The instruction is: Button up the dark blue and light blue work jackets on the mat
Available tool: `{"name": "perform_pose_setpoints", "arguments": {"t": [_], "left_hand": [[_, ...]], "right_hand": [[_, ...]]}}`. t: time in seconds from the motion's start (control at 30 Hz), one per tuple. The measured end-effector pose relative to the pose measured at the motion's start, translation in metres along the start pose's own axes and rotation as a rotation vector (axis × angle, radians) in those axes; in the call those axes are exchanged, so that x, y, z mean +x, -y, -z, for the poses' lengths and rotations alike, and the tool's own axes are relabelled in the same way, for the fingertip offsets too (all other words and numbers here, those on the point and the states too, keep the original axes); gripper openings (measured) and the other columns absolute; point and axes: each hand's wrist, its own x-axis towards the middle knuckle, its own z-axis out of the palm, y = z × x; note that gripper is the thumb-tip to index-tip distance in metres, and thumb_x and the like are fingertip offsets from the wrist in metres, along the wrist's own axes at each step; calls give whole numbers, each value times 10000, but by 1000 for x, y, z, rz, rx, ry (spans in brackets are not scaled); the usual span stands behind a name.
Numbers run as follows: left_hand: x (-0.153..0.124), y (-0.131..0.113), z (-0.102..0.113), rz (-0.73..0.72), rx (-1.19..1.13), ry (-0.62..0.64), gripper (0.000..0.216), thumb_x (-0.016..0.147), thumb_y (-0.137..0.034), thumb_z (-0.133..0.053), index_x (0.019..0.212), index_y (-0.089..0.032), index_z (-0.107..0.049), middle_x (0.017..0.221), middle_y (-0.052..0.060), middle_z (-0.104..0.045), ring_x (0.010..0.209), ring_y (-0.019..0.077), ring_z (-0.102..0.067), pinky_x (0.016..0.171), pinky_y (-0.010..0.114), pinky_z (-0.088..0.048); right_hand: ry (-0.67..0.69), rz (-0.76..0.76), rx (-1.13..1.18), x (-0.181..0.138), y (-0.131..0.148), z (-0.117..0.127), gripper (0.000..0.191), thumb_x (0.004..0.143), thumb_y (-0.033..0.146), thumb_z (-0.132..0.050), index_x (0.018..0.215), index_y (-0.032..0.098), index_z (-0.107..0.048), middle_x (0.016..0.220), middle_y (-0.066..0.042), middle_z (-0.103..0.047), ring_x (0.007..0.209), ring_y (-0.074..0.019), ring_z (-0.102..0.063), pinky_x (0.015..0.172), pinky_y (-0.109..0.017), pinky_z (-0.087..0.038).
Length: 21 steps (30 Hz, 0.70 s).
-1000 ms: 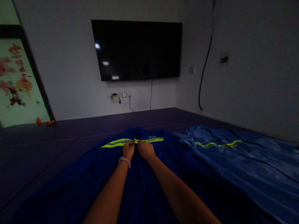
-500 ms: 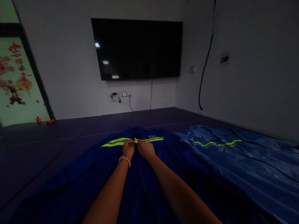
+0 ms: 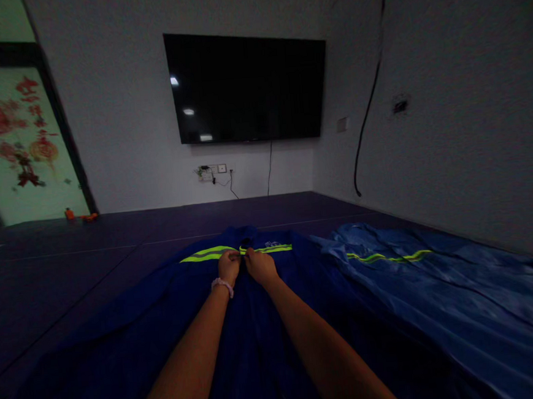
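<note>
A dark blue work jacket (image 3: 183,310) lies spread out before me, with a yellow-green reflective stripe (image 3: 206,253) across its chest. My left hand (image 3: 228,265), a pale scrunchie (image 3: 222,286) round its wrist, pinches the front edge at the stripe. Close beside it, my right hand (image 3: 260,266) is closed on the opposite front edge, at the same height. Both hands meet at the middle of the jacket, just below the collar (image 3: 241,231). The exact fastening between the fingertips is too small and dark to make out.
To the right lies a lighter blue garment (image 3: 407,287) with a similar stripe. The purple floor mat (image 3: 90,253) reaches to the wall, where a television (image 3: 248,87) hangs. A black cable (image 3: 370,105) dangles at the right. Orange objects (image 3: 89,218) lie near the door.
</note>
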Motion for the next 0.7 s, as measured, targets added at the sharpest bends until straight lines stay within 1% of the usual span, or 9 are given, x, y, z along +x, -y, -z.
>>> {"name": "perform_pose_setpoints", "arguments": {"t": [0.2,0.47,0.7], "left_hand": [[0,0,-1,7,-48,-4,218,582,-66,-544,767,-152,-620,627,-13,-611,581,108,-562,539,188,-400],[2,2,-1,2,-103,-1,157,593,-96,-554,723,-160,-616,637,-6,-611,617,120,-573,586,210,-422],[3,6,-2,6,-125,1,186,574,-69,-540,723,-157,-609,623,-10,-601,598,114,-562,570,205,-414]], "right_hand": [[11,-17,12,0,0,0,257,900,277,-335,1074,160,-485,939,-139,-642,849,-226,-628,695,-301,-439],[4,-8,26,0,-1,0,251,891,259,-341,1077,161,-479,927,-131,-646,843,-225,-626,688,-296,-428],[-3,5,23,0,-2,-1,249,886,257,-340,1067,166,-485,938,-131,-645,828,-229,-625,677,-302,-426]]}}
